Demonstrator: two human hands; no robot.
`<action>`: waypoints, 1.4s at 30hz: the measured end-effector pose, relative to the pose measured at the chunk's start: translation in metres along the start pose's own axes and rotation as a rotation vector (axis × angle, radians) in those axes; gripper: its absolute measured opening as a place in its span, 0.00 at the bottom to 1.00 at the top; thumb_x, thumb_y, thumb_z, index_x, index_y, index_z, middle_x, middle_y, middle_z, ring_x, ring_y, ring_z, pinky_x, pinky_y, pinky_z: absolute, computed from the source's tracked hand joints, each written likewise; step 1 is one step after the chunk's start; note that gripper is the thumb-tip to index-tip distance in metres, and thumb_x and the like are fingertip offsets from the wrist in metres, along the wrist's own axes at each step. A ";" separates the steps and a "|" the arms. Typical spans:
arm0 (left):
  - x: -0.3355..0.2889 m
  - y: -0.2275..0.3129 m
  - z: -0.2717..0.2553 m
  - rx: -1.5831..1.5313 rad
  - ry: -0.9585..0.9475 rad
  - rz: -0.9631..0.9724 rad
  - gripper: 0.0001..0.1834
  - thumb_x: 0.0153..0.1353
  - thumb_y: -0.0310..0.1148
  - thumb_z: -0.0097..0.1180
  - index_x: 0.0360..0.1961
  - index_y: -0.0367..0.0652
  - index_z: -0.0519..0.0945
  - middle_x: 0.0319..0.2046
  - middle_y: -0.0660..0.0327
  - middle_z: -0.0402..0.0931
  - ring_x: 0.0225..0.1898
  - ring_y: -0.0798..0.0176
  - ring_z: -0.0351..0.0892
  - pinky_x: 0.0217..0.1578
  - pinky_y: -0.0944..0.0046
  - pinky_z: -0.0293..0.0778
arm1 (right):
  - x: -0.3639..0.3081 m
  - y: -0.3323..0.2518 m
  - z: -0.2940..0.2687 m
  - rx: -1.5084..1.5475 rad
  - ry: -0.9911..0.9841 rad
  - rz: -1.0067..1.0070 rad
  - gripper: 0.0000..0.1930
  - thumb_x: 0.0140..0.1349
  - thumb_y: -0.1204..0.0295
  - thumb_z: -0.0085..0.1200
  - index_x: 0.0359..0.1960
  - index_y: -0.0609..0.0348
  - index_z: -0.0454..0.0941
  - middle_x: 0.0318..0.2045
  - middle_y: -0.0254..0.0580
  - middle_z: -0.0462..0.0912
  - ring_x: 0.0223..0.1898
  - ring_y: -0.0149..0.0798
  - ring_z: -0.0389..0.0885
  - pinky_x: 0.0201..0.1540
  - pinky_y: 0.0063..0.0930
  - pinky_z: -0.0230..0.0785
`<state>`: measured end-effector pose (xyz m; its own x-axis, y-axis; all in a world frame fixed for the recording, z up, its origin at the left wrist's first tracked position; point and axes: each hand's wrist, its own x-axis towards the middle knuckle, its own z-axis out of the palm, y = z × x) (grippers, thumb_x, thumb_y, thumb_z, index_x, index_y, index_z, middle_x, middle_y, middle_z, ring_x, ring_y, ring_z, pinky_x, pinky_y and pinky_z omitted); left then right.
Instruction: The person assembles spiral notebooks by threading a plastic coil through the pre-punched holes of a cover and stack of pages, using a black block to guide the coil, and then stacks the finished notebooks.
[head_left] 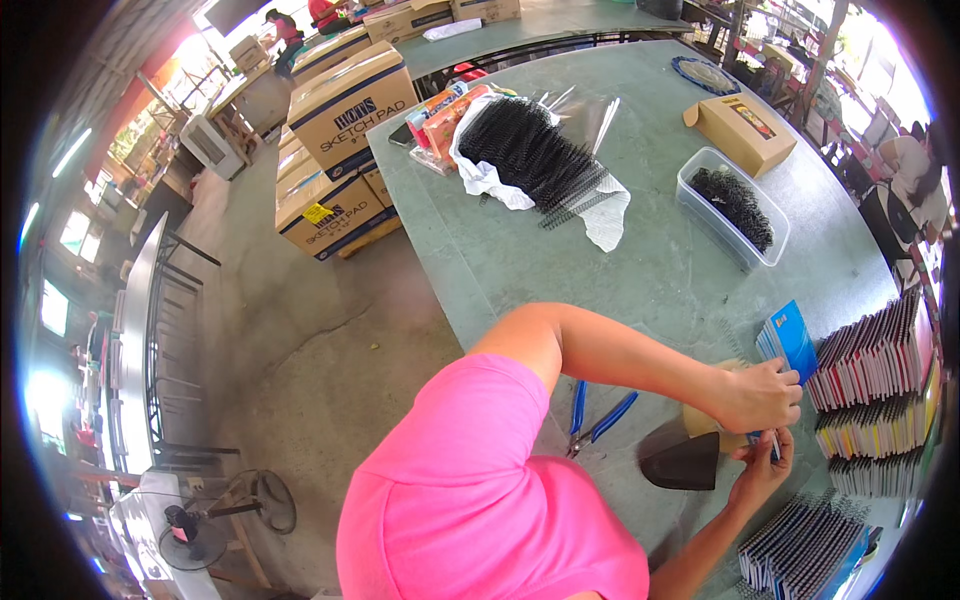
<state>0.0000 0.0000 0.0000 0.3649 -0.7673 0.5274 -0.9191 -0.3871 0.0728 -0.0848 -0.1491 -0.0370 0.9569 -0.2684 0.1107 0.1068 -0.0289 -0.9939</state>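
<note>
A small blue-covered notebook (790, 341) stands tilted at the table's right side. My left hand (760, 398) reaches across and is closed on its lower part, fingers bent. Just below, my right hand (765, 466) pinches a narrow blue and white end, which looks like part of the same notebook; the hands hide where they join. Left of my hands lie a dark brown, rounded piece (680, 461) and a pale yellowish thing (697, 420) partly behind my wrist. Blue-handled pliers (592, 424) rest spread on the table beside my left arm.
Stacked coil-bound notebooks (866, 355) line the right edge, with another blue stack (805, 548) nearer. Farther off are a clear bin (733, 208) of black coils, a brown carton (742, 135) and a coil heap (520, 150) on white wrapping. Big cardboard boxes (350, 110) stand left.
</note>
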 end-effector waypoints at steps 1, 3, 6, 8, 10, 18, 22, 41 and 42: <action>0.000 0.001 0.000 0.008 0.068 0.006 0.14 0.42 0.38 0.58 0.31 0.43 0.78 0.35 0.60 0.75 0.45 0.58 0.71 0.42 0.53 0.65 | 0.003 -0.002 0.001 -0.037 0.033 0.000 0.19 0.60 0.63 0.57 0.47 0.62 0.71 0.22 0.35 0.77 0.14 0.26 0.72 0.16 0.17 0.64; -0.001 -0.002 -0.004 0.051 0.059 0.008 0.12 0.42 0.38 0.58 0.26 0.42 0.77 0.31 0.60 0.74 0.42 0.58 0.71 0.40 0.56 0.65 | 0.005 -0.007 0.004 -0.064 0.084 -0.010 0.18 0.60 0.63 0.57 0.44 0.64 0.73 0.20 0.34 0.76 0.13 0.25 0.71 0.16 0.16 0.63; -0.002 -0.010 -0.010 0.113 -0.027 0.005 0.11 0.43 0.37 0.57 0.25 0.43 0.76 0.31 0.60 0.74 0.41 0.58 0.72 0.39 0.57 0.65 | 0.005 -0.009 0.007 -0.068 0.115 -0.030 0.17 0.60 0.63 0.56 0.42 0.65 0.73 0.19 0.33 0.75 0.12 0.24 0.70 0.15 0.14 0.61; 0.003 -0.008 -0.008 0.104 0.109 0.013 0.10 0.43 0.37 0.57 0.26 0.43 0.77 0.31 0.60 0.74 0.40 0.58 0.72 0.38 0.57 0.65 | 0.009 -0.002 0.003 -0.112 0.099 -0.030 0.17 0.61 0.62 0.56 0.42 0.64 0.73 0.18 0.33 0.74 0.12 0.24 0.69 0.15 0.14 0.60; 0.003 -0.005 -0.013 0.056 0.125 -0.016 0.10 0.43 0.37 0.58 0.25 0.43 0.77 0.30 0.60 0.74 0.39 0.59 0.72 0.38 0.58 0.65 | 0.009 -0.002 0.002 -0.143 0.100 -0.030 0.16 0.61 0.62 0.55 0.41 0.63 0.74 0.18 0.33 0.74 0.12 0.23 0.69 0.14 0.15 0.59; 0.010 -0.003 -0.007 0.014 0.118 -0.005 0.10 0.43 0.36 0.58 0.27 0.42 0.76 0.28 0.61 0.73 0.38 0.59 0.72 0.39 0.56 0.65 | 0.013 0.005 -0.005 -0.061 0.095 -0.029 0.17 0.62 0.62 0.54 0.46 0.61 0.72 0.17 0.32 0.73 0.12 0.22 0.68 0.15 0.15 0.57; 0.010 -0.010 0.007 0.046 -0.003 -0.057 0.12 0.43 0.37 0.58 0.28 0.42 0.77 0.29 0.61 0.73 0.39 0.59 0.72 0.40 0.55 0.65 | 0.007 -0.009 0.013 -0.054 0.105 -0.084 0.18 0.62 0.62 0.54 0.49 0.61 0.71 0.18 0.33 0.74 0.13 0.23 0.69 0.16 0.15 0.60; 0.008 -0.019 -0.014 0.064 -0.182 -0.025 0.12 0.49 0.35 0.54 0.36 0.47 0.80 0.37 0.58 0.77 0.41 0.55 0.75 0.40 0.55 0.71 | 0.011 -0.012 0.010 0.091 0.084 0.043 0.19 0.62 0.68 0.53 0.52 0.64 0.68 0.41 0.46 0.77 0.21 0.30 0.79 0.22 0.20 0.73; 0.001 -0.021 -0.013 -0.037 -0.086 -0.053 0.11 0.52 0.36 0.54 0.35 0.45 0.80 0.36 0.57 0.76 0.41 0.54 0.74 0.40 0.55 0.69 | 0.010 -0.015 0.017 0.089 0.092 0.104 0.18 0.61 0.68 0.53 0.51 0.64 0.70 0.37 0.45 0.78 0.19 0.31 0.79 0.20 0.20 0.73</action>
<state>0.0174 0.0141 0.0095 0.4233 -0.7876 0.4478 -0.9023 -0.4108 0.1305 -0.0722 -0.1351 -0.0206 0.9359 -0.3524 0.0021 0.0355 0.0881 -0.9955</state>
